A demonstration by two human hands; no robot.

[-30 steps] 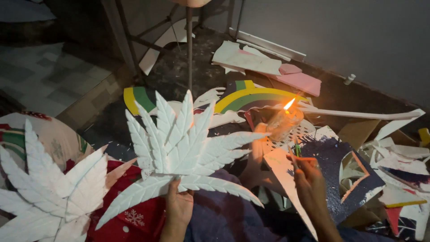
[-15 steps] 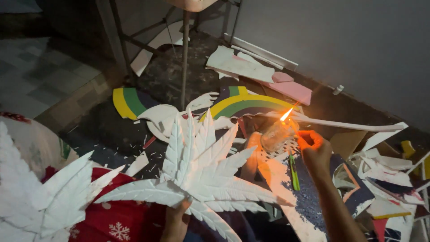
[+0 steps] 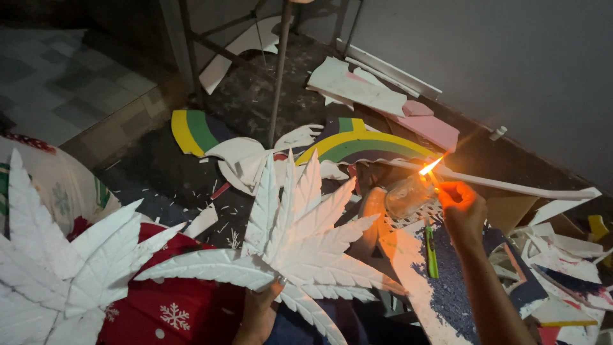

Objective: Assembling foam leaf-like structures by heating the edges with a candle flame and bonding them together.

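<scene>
1. Left hand (image 3: 258,313) at bottom edge, fingers closed around the stem of a white foam leaf cutout (image 3: 294,246), held up with its fronds fanned out over the floor.
2. Second white leaf cutout (image 3: 57,268) lies bottom left, on a red cloth with snowflakes (image 3: 169,306).
3. Right hand (image 3: 463,207) closed on something small with a lit flame (image 3: 429,168) at its tip (probably a lighter, too blurred to be sure).
4. Flame sits right at a clear glass jar (image 3: 407,195), just left of the hand.
5. Green pen-like tool (image 3: 431,252) lies on blue board below the hand.
6. Farther out: rainbow arc pieces (image 3: 364,144), pink foam sheet (image 3: 431,128), white scraps on dark floor (image 3: 249,96).
7. Grey wall (image 3: 511,64) behind.
</scene>
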